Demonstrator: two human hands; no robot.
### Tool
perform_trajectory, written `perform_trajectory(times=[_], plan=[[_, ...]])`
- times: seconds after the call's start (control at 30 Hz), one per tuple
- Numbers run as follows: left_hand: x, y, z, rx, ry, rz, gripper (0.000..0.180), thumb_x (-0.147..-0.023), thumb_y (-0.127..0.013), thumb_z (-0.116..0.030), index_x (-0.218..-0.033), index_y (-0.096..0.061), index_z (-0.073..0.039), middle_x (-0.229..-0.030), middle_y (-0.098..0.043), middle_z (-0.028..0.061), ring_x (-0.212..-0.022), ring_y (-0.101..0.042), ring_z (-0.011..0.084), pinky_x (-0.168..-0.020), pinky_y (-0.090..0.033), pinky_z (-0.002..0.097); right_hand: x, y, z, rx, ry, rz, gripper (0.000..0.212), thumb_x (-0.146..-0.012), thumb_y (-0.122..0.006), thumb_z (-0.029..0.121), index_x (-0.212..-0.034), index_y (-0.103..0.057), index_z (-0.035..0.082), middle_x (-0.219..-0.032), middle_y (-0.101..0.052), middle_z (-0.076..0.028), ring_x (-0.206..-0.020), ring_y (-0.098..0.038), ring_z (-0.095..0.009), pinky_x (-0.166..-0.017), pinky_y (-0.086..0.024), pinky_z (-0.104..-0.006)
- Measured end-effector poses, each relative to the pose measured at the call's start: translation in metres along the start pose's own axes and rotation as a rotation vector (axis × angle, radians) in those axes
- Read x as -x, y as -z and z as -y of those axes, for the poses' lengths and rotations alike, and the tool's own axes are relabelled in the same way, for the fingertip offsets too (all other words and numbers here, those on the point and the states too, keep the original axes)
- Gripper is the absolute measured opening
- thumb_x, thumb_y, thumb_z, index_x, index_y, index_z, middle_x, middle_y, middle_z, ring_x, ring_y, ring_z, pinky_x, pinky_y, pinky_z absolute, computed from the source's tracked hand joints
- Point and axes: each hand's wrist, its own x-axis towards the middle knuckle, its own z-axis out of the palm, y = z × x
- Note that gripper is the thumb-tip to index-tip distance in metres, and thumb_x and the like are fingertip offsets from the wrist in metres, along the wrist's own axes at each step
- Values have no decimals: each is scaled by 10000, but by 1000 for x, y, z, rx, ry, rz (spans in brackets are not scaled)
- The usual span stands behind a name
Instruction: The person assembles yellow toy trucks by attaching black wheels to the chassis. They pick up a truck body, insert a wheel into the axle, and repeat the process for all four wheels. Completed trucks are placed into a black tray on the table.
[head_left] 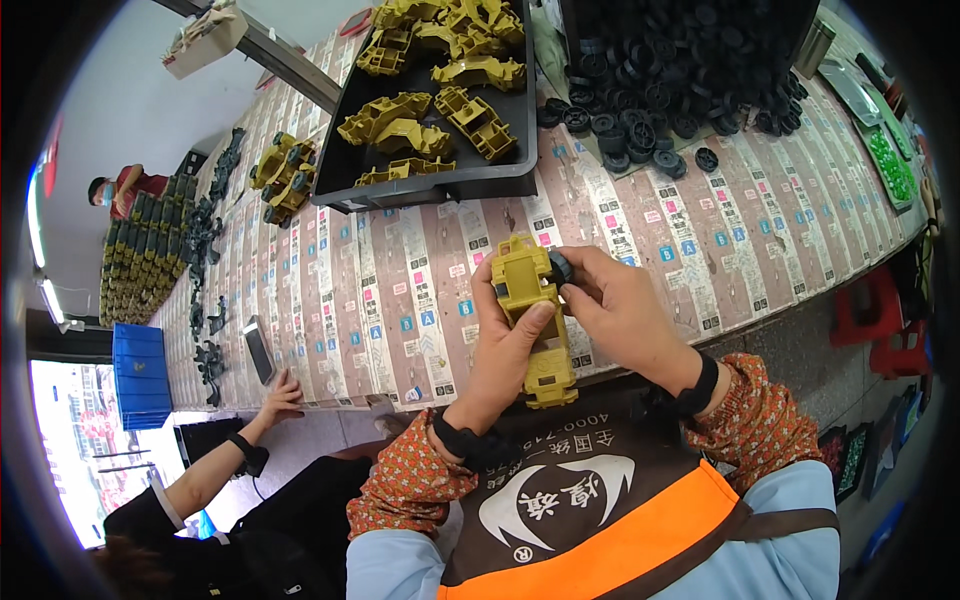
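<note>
A yellow plastic toy vehicle body point(551, 365) is held upright over the table's near edge, its long side running toward me. My left hand point(500, 345) is closed around its left side, with the thumb across the middle. In the fingertips of my right hand point(625, 310) is a small black toy wheel point(561, 267), pressed against the body's upper right side. Whether the wheel is seated there, I cannot tell, since my fingers cover part of it.
A black tray point(430, 187) of yellow bodies stands at the far middle. Beside it lies a heap of black wheels point(640, 130). Bodies with wheels point(283, 178), dark parts point(205, 235) and a phone point(259, 350) are to the left, near a co-worker's hand point(281, 397). Red stools point(868, 315) stand right.
</note>
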Motion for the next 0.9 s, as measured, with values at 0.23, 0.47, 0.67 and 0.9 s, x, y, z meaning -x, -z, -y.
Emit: perform_trajectory(times=[0.23,0.47,0.67,0.9], plan=[[2,-3,13,-152,-12,94,754,-1014,-659,-143,-1542,-120,-171,-1388,-473,103,-1264,-514,194,-1054,-460,347,21,2,16,430,32,65,481,-781,-585,52,-1236,-584,-104,-753,-654,-296,-709,-669,-466,-664,-538,-530],[3,-6,4,-174,84,195,747,-983,-706,-192,-1529,-196,-173,-1323,-526,78,-1184,-567,174,-992,-513,350,-2,44,14,554,23,233,284,-786,-583,88,-1002,-726,-29,-796,-696,-253,-753,-695,-429,-732,-557,-514],[-13,8,-24,88,239,5,653,-978,-716,-253,-1486,-310,-190,-1228,-571,60,-1073,-630,176,-847,-600,354,-106,190,-65,1175,-112,-382,232,-856,-653,164,-1046,-703,42,-1004,-704,-243,-958,-683,-439,-831,-548,-512],[-16,11,-28,228,204,-75,469,-1016,-661,-272,-1395,-409,-159,-1176,-589,48,-1006,-653,164,-779,-619,346,-117,229,-112,1111,45,-246,248,-811,-702,86,-1029,-613,8,-1095,-626,-255,-1013,-616,-446,-853,-493,-522]])
